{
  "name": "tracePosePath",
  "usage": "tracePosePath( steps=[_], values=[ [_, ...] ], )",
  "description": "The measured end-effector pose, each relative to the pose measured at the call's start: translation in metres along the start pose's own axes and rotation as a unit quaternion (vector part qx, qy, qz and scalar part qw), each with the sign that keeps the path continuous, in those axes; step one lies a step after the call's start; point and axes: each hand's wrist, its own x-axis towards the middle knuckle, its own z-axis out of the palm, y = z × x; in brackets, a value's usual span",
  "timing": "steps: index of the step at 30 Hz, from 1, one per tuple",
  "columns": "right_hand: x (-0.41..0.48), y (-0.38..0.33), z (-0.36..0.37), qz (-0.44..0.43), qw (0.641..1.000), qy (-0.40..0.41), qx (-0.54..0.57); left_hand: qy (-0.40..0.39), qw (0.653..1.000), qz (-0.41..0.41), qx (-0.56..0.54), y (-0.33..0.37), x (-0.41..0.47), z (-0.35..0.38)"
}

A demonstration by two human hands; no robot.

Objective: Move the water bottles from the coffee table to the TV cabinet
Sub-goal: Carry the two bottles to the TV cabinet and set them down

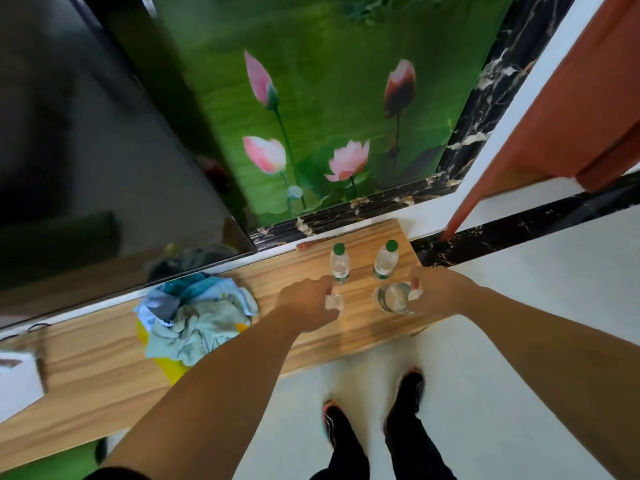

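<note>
Two clear water bottles with green caps stand upright at the back of the wooden TV cabinet (242, 341): one on the left (340, 264), one on the right (385, 259). My left hand (306, 303) is closed around a third clear bottle (334, 302), mostly hidden by my fingers, just in front of the left standing bottle. My right hand (438, 289) grips a fourth clear bottle (393, 298), low over the cabinet top in front of the right standing bottle. I cannot tell whether either held bottle touches the wood.
A pile of crumpled cloths (194, 313) on something yellow lies left of my left hand. A large dark TV (86, 150) stands behind it. A white box (17, 379) sits at the far left. The cabinet's right end (415, 258) borders white floor, where my feet (374, 410) stand.
</note>
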Motion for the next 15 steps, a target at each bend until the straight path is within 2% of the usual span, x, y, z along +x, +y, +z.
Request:
tracePosePath(
  steps=[5, 10, 15],
  values=[
    [0.057, -0.004, -0.001, -0.037, 0.998, -0.038, -0.023, -0.023, 0.999, -0.035, -0.017, -0.009, 0.015, 0.014],
    [0.105, -0.007, -0.012, -0.067, 0.991, -0.097, -0.069, -0.065, 0.992, -0.105, -0.02, -0.014, 0.032, 0.026],
    [0.136, -0.005, -0.014, -0.096, 0.985, -0.101, -0.105, -0.069, 0.984, -0.156, -0.05, -0.019, 0.051, 0.038]
  ],
)
